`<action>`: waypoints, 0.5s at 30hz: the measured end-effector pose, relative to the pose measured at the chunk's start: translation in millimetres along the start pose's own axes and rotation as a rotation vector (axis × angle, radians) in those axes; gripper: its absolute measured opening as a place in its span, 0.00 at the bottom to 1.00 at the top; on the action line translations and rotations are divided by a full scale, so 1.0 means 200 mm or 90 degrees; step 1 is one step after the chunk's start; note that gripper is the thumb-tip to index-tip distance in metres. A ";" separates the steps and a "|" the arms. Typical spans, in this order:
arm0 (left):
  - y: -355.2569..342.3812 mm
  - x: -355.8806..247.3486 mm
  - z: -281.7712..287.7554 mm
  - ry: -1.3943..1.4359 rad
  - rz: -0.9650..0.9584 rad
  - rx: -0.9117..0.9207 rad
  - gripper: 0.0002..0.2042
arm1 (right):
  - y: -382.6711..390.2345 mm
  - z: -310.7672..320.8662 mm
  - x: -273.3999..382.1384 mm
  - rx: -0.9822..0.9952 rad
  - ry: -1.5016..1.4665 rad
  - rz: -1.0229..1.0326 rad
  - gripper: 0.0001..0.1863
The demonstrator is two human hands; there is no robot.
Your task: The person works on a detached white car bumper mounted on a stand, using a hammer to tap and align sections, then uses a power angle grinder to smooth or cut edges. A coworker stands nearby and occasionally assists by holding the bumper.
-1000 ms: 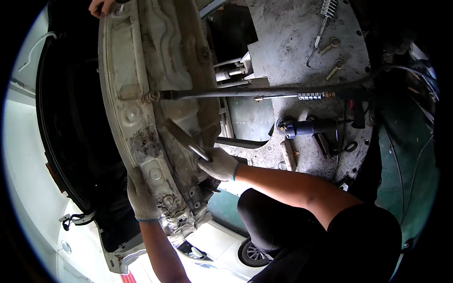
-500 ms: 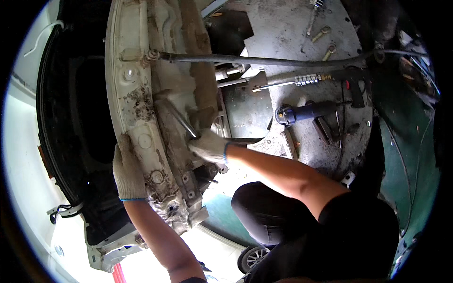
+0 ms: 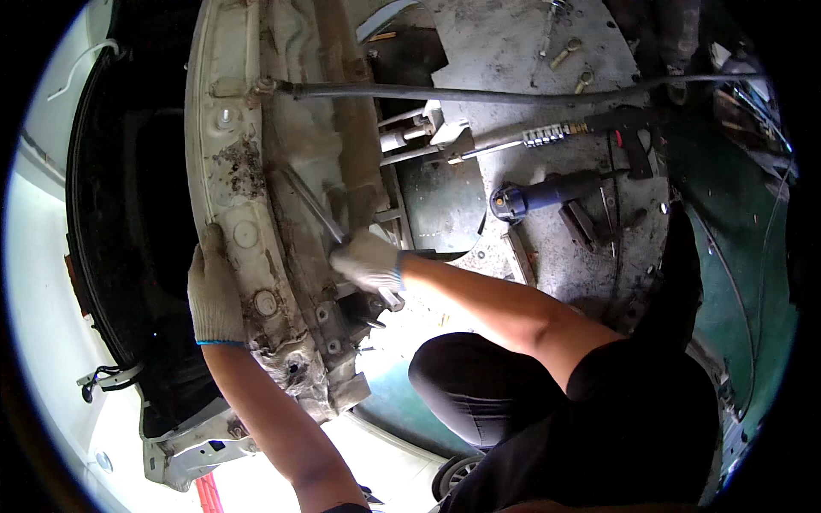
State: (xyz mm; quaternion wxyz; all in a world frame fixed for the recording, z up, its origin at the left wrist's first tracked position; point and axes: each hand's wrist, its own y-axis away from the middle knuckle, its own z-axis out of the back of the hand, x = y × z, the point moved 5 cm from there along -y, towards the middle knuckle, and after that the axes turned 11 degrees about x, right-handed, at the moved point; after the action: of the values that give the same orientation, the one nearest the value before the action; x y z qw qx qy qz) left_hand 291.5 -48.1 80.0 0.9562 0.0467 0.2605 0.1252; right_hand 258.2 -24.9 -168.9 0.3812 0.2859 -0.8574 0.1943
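Note:
My left hand [image 3: 217, 291], in a cream knit glove, lies on the left edge of a dented, pale body panel [image 3: 246, 162] with rusty, scuffed patches, its fingers stretched upward along it. My gloved right hand [image 3: 366, 259] is closed round a long metal bar [image 3: 315, 205], slanted across the panel's inner channel, whose upper end rests near the rust. A dark hose or bar [image 3: 462, 92] runs crosswise from a fitting on the panel above both hands.
A perforated steel platform [image 3: 479, 38] carries a blue angle grinder [image 3: 534, 199], a pull-rod tool [image 3: 547, 135], bolts [image 3: 566, 53] and metal blocks [image 3: 580, 227]. Black trim [image 3: 94, 205] stands left. A white car [image 3: 402, 445] is below; cables [image 3: 718, 256] lie on the green floor.
Both hands have moved up and left in the view, the bar with the right one. The whole scene has shifted upward, and another person's hand at the top left is out of view.

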 end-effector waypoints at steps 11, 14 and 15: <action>0.03 0.10 0.11 -0.085 0.001 -0.005 0.33 | 0.42 0.33 0.30 -0.362 0.349 0.005 0.15; 0.00 -0.01 0.05 -0.186 0.000 -0.017 0.33 | 0.44 0.12 0.37 -0.283 0.167 0.038 0.12; 0.02 0.01 0.04 -0.135 -0.011 -0.021 0.34 | 0.27 -0.01 0.19 -0.172 0.111 -0.015 0.12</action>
State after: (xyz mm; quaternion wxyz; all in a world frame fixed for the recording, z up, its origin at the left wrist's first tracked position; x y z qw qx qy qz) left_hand 296.6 -44.4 86.5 0.9801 0.0420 0.1559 0.1153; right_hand 204.3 4.5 -145.9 0.4918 0.2238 -0.8359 0.0966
